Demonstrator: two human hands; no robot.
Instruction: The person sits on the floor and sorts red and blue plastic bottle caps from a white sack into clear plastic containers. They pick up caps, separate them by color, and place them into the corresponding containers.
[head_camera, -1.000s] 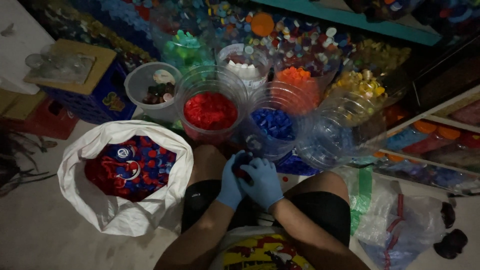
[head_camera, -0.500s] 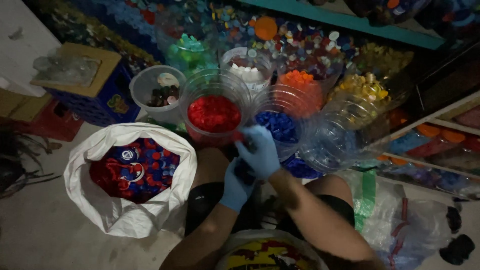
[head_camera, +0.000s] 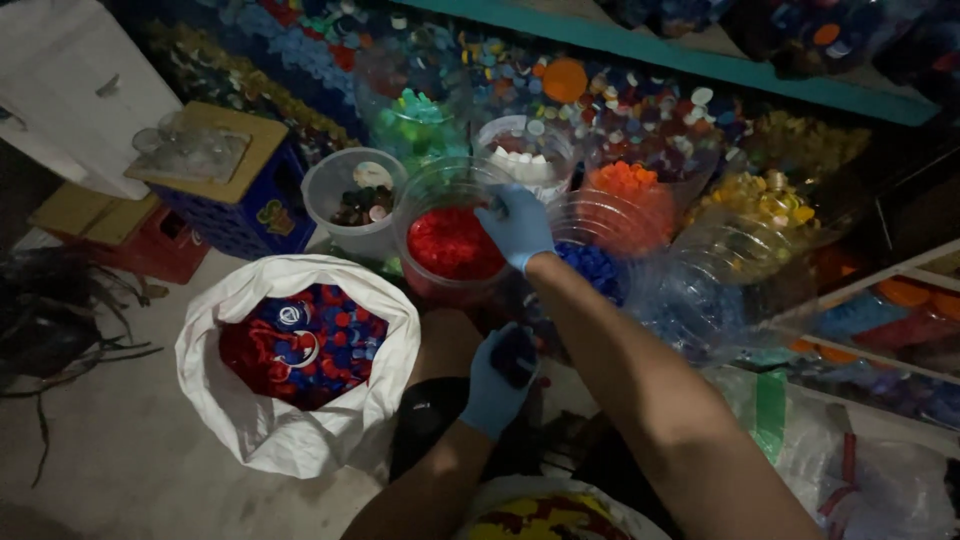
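Right grip (head_camera: 518, 225) over red-cap tub (head_camera: 415, 205) | left grip (head_camera: 497, 375) cups dark caps (head_camera: 517, 355)

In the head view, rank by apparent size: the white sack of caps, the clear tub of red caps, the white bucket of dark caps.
1. White sack, clearly largest, though nearest the camera.
2. Clear tub of red caps.
3. White bucket; close to the tub, and farther away, so that order is unsure.
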